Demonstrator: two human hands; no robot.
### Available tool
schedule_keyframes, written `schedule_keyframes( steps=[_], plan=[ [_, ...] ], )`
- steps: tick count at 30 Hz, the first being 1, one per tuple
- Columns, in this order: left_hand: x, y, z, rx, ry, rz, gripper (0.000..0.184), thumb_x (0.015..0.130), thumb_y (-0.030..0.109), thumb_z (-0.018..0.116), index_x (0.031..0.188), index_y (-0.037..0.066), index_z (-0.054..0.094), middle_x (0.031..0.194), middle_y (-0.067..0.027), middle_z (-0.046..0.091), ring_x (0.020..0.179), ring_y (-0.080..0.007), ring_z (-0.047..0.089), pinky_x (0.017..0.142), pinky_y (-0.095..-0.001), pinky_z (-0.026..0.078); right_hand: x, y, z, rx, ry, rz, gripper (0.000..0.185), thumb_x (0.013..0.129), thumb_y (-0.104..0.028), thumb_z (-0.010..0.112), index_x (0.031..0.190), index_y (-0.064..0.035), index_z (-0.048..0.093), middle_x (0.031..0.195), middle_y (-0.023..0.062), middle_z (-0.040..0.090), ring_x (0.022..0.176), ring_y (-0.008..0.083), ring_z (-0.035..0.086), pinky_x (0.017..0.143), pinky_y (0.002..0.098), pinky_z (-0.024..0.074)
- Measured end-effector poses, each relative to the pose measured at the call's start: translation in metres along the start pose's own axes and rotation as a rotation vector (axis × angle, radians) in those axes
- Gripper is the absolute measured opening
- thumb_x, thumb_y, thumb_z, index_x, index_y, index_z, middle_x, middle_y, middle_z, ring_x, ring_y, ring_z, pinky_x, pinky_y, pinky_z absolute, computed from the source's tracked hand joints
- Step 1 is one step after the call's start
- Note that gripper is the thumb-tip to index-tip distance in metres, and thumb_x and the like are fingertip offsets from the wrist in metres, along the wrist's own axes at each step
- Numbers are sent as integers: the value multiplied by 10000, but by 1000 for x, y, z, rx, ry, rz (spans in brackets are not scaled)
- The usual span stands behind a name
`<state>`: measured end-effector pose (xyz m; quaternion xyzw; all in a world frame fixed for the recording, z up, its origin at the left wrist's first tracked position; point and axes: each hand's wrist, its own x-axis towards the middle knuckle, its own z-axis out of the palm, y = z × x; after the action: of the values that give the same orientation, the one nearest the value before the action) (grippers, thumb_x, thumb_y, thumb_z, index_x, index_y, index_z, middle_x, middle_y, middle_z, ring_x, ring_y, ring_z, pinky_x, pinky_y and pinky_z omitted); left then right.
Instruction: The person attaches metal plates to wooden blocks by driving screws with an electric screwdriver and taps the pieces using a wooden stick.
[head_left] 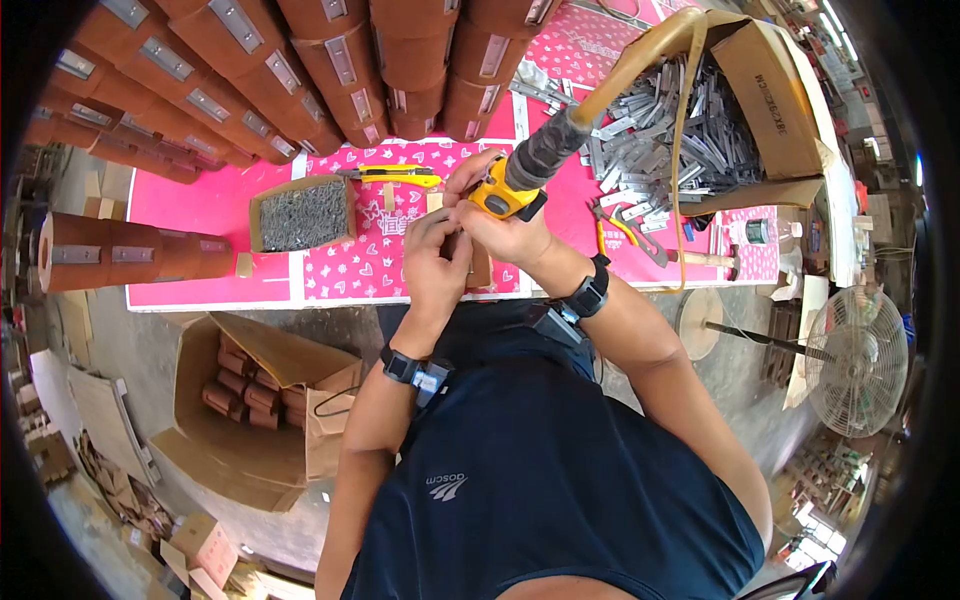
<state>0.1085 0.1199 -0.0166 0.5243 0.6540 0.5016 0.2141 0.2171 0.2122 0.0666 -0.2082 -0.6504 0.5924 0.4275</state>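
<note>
My right hand [505,230] is wrapped round a yellow power screwdriver [497,200], whose tape-wrapped black end [545,150] runs into a tan hose [640,65]. My left hand [435,265] is closed, its fingertips pinched together close beside the screwdriver and touching my right hand. Whatever those fingers hold is hidden. Under both hands a brown piece [481,268] shows only in part at the table's front edge. To the left of my hands lies a yellow utility knife [400,177], near an open box of small grey screws or nails [303,217].
Brown cylinders [410,60] with metal plates are stacked at the back left. A carton of metal strips [775,110] stands right, with pliers [615,226] before it. A carton of brown pieces [240,470] sits on the floor left; a fan [857,362] stands right.
</note>
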Motion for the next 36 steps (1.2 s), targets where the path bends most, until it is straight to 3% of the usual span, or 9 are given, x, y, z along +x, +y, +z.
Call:
schedule_keyframes(
  steps=[22, 30, 36],
  plan=[
    [-2, 10, -2, 48, 112, 69, 149, 827, 79, 758, 960, 13, 743, 1091, -96, 719, 1035, -301, 663, 907, -397, 539, 3, -1, 1, 40, 1, 48, 276, 805, 54, 625, 1063, -21, 563, 939, 95, 642, 856, 149, 641, 764, 310, 555],
    [-2, -4, -1, -91, 47, 21, 394, 792, 86, 737, 1177, 51, 660, 1224, -158, 654, 1150, -348, 608, 984, -432, 510, 10, -5, 3, 32, 56, 25, 289, 770, 103, 642, 1031, -9, 587, 922, 96, 668, 847, 170, 682, 750, 317, 586],
    [1, -1, 0, -2, 35, 30, 293, 795, 103, 733, 1076, 35, 681, 1210, -149, 660, 1130, -347, 610, 980, -429, 509, 8, -2, 3, 43, 69, 44, 329, 755, 115, 640, 1054, -10, 581, 953, 107, 674, 859, 181, 691, 776, 331, 592]
  ],
)
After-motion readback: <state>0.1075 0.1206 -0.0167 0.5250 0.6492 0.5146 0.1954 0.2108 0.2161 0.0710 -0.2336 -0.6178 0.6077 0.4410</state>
